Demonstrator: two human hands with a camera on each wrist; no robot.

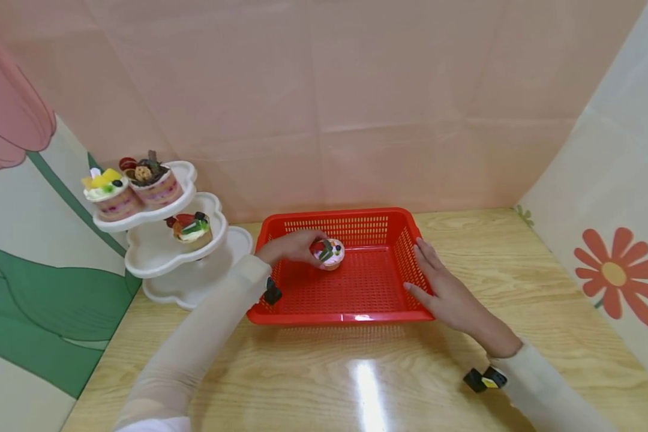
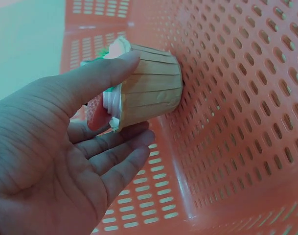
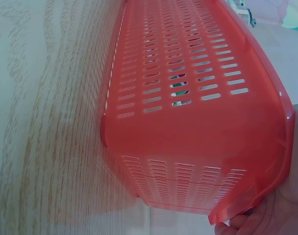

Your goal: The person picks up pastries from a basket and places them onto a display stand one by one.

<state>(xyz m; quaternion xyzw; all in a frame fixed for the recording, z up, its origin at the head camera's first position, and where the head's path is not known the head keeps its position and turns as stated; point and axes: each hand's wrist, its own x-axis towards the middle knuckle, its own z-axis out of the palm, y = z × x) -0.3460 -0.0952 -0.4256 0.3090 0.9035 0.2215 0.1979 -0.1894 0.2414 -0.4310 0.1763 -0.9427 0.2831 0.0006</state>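
Observation:
In the head view my left hand [image 1: 297, 247] reaches into a red basket [image 1: 351, 317] and holds a small cupcake [image 1: 332, 257] topped with a strawberry and cream. The left wrist view shows my left hand [image 2: 65, 132] with its thumb on one side of the pleated paper cup [image 2: 151, 85] and fingers on the other. The cup's base is right at the perforated basket floor [image 2: 246, 98]. My right hand [image 1: 445, 288] rests on the basket's right rim, with its thumb over the inner side. In the right wrist view my right hand [image 3: 266, 215] shows only partly.
A white three-tier stand [image 1: 140, 255] stands left of the basket. Its top tier bears a yellow-fruit cake cup [image 1: 116, 201] and a chocolate-topped cake cup [image 1: 159, 189]; its middle tier bears another cupcake [image 1: 193, 234]. A wooden table [image 1: 302, 372] lies below, with a pink backdrop [image 1: 399, 120] behind.

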